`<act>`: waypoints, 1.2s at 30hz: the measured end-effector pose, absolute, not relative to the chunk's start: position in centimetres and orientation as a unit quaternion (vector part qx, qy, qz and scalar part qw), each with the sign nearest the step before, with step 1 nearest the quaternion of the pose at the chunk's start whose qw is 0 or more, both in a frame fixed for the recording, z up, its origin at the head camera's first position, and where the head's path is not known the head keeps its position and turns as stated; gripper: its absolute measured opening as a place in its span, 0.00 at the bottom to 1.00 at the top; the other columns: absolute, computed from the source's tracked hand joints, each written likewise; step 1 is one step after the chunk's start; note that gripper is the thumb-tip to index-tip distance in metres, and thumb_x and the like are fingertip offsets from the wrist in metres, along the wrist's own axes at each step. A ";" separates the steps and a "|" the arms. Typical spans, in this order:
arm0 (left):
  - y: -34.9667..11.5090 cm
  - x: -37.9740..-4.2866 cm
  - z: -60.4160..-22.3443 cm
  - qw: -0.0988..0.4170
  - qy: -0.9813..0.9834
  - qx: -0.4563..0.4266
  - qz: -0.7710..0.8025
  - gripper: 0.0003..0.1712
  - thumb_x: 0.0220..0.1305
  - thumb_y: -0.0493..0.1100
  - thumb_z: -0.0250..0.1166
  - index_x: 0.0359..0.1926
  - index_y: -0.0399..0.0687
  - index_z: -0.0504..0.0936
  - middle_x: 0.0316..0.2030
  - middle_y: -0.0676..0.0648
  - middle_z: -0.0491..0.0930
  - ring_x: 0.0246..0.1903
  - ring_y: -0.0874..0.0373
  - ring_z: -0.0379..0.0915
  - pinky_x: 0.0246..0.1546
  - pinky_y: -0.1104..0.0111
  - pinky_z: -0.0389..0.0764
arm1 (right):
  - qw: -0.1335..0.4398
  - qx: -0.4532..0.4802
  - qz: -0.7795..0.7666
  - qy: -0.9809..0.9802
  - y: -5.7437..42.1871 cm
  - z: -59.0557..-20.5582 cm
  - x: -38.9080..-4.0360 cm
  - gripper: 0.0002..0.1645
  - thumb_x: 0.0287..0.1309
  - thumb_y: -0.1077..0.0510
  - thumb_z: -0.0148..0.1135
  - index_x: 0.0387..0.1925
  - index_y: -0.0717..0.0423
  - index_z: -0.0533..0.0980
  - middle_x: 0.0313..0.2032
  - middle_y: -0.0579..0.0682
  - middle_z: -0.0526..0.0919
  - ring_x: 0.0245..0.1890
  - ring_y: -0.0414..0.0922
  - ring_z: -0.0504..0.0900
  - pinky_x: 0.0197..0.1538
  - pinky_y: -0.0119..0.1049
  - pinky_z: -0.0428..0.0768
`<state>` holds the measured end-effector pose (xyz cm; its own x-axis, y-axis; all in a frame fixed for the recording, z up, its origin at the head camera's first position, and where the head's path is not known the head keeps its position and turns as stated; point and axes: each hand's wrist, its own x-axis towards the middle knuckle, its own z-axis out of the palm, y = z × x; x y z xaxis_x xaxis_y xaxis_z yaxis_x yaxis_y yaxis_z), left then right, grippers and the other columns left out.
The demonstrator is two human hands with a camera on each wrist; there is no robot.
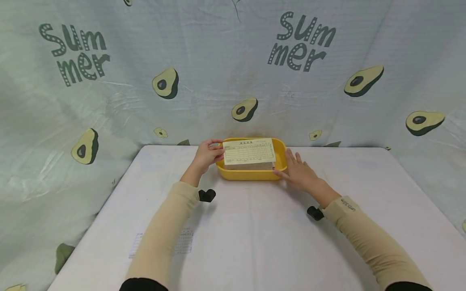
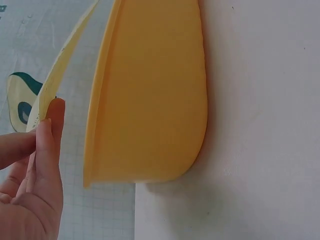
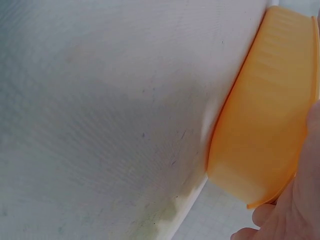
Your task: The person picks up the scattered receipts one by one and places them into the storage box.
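A yellow plastic basin (image 1: 248, 175) stands at the far edge of the table. My left hand (image 1: 208, 155), at its left end, pinches the edge of a pale yellow printed form slip (image 1: 248, 151) between thumb and fingers. The slip is tilted up over the basin, its ruled side towards me. Below it, the edge of a paper stack (image 1: 249, 166) shows inside the basin; the rest is hidden. My right hand (image 1: 302, 173) rests against the basin's right end, fingers extended along the side and thumb at the front rim. The left wrist view shows the slip (image 2: 62, 62) edge-on.
A printed sheet (image 1: 183, 241) lies on the white table (image 1: 251, 226), partly covered by the left forearm. Behind the table hangs a pale curtain (image 1: 204, 60) with avocado prints, close to the basin's back side.
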<state>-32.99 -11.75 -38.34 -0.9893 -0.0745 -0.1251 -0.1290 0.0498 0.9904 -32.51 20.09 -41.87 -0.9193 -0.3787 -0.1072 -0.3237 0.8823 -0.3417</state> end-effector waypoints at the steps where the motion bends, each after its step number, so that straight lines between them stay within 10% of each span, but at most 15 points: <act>1: -11.6 -33.1 -38.4 0.020 0.725 -0.072 0.685 0.22 0.72 0.30 0.62 0.65 0.39 0.74 0.49 0.40 0.79 0.32 0.61 0.77 0.34 0.77 0.83 | 0.087 -0.182 -0.161 0.966 20.1 -41.9 -32.5 0.63 0.72 0.25 0.43 0.79 0.68 0.32 0.80 0.64 0.32 0.78 0.67 0.34 0.75 0.65 0.43; 14: -9.9 -33.9 -38.2 0.010 0.753 -0.084 0.652 0.19 0.73 0.30 0.61 0.62 0.39 0.76 0.46 0.40 0.79 0.31 0.59 0.77 0.54 0.58 0.82 | 0.090 -0.176 -0.160 0.967 20.0 -41.7 -32.6 0.62 0.73 0.27 0.44 0.79 0.68 0.31 0.80 0.65 0.31 0.78 0.66 0.34 0.75 0.64 0.43; 36: -8.8 -34.7 -38.8 -0.017 0.807 -0.076 0.586 0.18 0.71 0.26 0.60 0.59 0.30 0.80 0.50 0.33 0.82 0.41 0.49 0.81 0.49 0.64 0.84 | 0.087 -0.172 -0.170 0.966 19.8 -42.2 -32.7 0.62 0.73 0.29 0.46 0.79 0.67 0.31 0.80 0.63 0.30 0.78 0.67 0.34 0.75 0.63 0.45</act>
